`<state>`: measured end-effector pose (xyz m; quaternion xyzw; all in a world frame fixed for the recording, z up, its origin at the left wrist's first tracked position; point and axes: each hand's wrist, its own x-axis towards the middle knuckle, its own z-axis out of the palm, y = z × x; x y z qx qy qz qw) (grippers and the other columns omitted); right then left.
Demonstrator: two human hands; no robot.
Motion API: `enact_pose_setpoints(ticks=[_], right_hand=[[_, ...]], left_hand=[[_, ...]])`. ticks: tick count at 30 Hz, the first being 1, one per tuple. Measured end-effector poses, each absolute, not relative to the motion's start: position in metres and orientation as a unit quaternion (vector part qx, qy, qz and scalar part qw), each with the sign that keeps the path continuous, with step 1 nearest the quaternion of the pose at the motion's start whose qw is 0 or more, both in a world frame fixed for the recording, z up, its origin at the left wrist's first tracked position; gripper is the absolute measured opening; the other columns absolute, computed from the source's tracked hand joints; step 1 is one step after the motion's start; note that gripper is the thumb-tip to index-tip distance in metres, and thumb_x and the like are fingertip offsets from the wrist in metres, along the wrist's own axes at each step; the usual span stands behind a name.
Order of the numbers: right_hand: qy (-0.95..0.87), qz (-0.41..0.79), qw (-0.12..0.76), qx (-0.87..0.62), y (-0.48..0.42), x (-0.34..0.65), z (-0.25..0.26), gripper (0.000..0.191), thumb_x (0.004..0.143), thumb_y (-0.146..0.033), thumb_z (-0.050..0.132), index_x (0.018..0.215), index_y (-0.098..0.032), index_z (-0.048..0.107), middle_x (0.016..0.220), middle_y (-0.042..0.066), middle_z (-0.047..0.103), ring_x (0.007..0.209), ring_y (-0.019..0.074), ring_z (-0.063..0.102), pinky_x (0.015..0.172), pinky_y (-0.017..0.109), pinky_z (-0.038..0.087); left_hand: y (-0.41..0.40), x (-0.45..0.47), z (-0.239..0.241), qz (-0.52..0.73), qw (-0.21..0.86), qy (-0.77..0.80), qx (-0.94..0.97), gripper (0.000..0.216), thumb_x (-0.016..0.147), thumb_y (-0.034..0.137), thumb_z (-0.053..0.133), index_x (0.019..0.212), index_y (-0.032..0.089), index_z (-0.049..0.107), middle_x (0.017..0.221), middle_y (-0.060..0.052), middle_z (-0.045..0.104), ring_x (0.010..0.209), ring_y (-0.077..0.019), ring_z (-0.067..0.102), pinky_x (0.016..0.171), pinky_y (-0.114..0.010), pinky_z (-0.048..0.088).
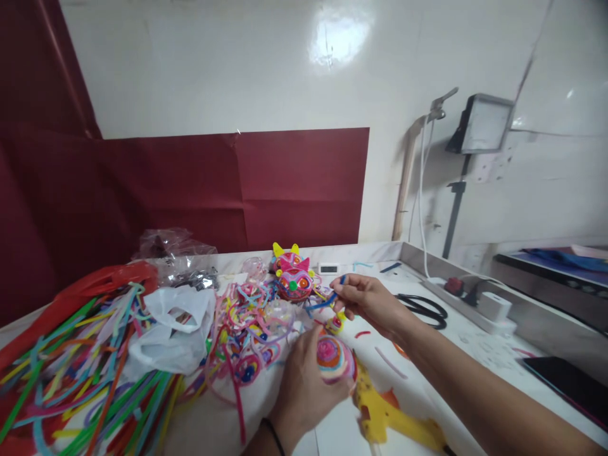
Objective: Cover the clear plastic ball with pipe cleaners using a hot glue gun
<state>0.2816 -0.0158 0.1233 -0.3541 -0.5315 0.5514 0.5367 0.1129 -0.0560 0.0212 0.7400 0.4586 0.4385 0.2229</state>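
Observation:
My left hand is wrapped round a ball covered in coiled pink, orange, blue and white fuzzy stems, close above the table. My right hand pinches a blue pipe cleaner between thumb and fingers, its bent end reaching left above the ball. Just right of the ball lies a yellow glue gun, partly hidden by it. Behind my hands stand decorated round figures with yellow and pink ears. A small yellow piece sits between my hands.
Bundles of coloured pipe cleaners and a white plastic bag cover the left side. Loose stem pieces pile up in the middle. A black cable, a charger and a dark phone are at right.

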Motion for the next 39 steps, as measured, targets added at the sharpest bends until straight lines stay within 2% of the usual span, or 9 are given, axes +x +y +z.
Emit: enact_pose_setpoints(ticks=[3,6,9,12,15,21,31,35,39], right_hand=[[-0.517,0.53,0.559,-0.374,-0.025,0.299,0.115,0.038,0.06,-0.045,0.086,0.071,-0.017,0.063,0.052,0.001,0.068,0.043,0.0113,0.057,0.04,0.02,0.038],[-0.508,0.529,0.559,-0.388,-0.034,0.306,0.106,0.038,0.06,-0.044,0.086,0.071,-0.016,0.064,0.052,0.002,0.068,0.044,0.0118,0.058,0.04,0.02,0.038],[-0.506,0.54,0.547,-0.391,-0.042,0.306,0.096,0.038,0.059,-0.044,0.086,0.071,-0.016,0.064,0.051,0.002,0.068,0.043,0.0111,0.056,0.04,0.02,0.038],[-0.502,0.544,0.546,-0.392,-0.046,0.306,0.087,0.038,0.059,-0.044,0.086,0.069,-0.016,0.062,0.05,0.001,0.067,0.041,0.0101,0.055,0.04,0.019,0.037],[-0.494,0.545,0.55,-0.396,-0.049,0.311,0.081,0.039,0.06,-0.047,0.085,0.065,-0.017,0.06,0.052,0.001,0.067,0.041,0.0103,0.056,0.039,0.019,0.035],[-0.489,0.531,0.559,-0.407,-0.052,0.33,0.075,0.044,0.063,-0.054,0.081,0.058,-0.017,0.058,0.055,0.002,0.068,0.042,0.0101,0.056,0.038,0.019,0.035],[-0.459,0.527,0.602,-0.385,-0.064,0.337,0.068,0.041,0.068,-0.051,0.08,0.056,-0.018,0.06,0.051,0.001,0.064,0.04,0.0084,0.047,0.039,0.021,0.031],[-0.47,0.538,0.595,-0.368,-0.067,0.338,0.067,0.039,0.067,-0.051,0.081,0.06,-0.018,0.063,0.056,0.002,0.068,0.044,0.0105,0.052,0.04,0.022,0.033],[-0.476,0.542,0.592,-0.36,-0.068,0.341,0.066,0.034,0.068,-0.048,0.081,0.064,-0.018,0.067,0.055,0.002,0.067,0.044,0.0111,0.052,0.041,0.023,0.034]], left_hand=[[-0.051,0.106,0.032,0.49,0.197,0.471,0.707,0.024,0.078,0.022,0.056,0.101,0.017,0.061,0.101,-0.012,0.065,0.101,-0.0297,0.059,0.093,-0.047,0.045],[-0.052,0.102,0.043,0.511,0.209,0.456,0.698,0.034,0.086,0.029,0.048,0.118,0.016,0.054,0.1,-0.011,0.063,0.092,-0.026,0.06,0.083,-0.041,0.049],[-0.054,0.104,0.047,0.476,0.358,0.386,0.704,0.043,0.091,0.039,0.045,0.127,0.016,0.05,0.073,-0.002,0.06,0.069,-0.0197,0.059,0.065,-0.03,0.048],[-0.055,0.11,0.044,0.436,0.439,0.357,0.7,0.037,0.091,0.047,0.046,0.099,0.015,0.062,0.059,0.003,0.053,0.053,-0.0139,0.049,0.053,-0.025,0.039],[-0.054,0.111,0.042,0.431,0.431,0.374,0.699,0.038,0.089,0.05,0.05,0.068,0.018,0.054,0.054,0.005,0.045,0.048,-0.0101,0.039,0.047,-0.022,0.031],[-0.054,0.107,0.048,0.419,0.379,0.41,0.716,0.036,0.09,0.045,0.045,0.066,0.019,0.052,0.055,0.004,0.049,0.044,-0.0098,0.038,0.043,-0.021,0.028],[-0.05,0.098,0.052,0.41,0.171,0.433,0.785,0.027,0.085,0.033,0.052,0.063,0.022,0.062,0.062,-0.001,0.06,0.062,-0.0187,0.054,0.062,-0.028,0.037],[-0.051,0.099,0.058,0.409,0.198,0.418,0.787,0.025,0.088,0.032,0.052,0.069,0.021,0.066,0.067,0.0,0.064,0.064,-0.0165,0.059,0.062,-0.025,0.042],[-0.056,0.103,0.06,0.443,0.374,0.404,0.708,0.028,0.085,0.041,0.058,0.073,0.018,0.069,0.058,0.001,0.061,0.051,-0.0129,0.053,0.05,-0.023,0.04]])
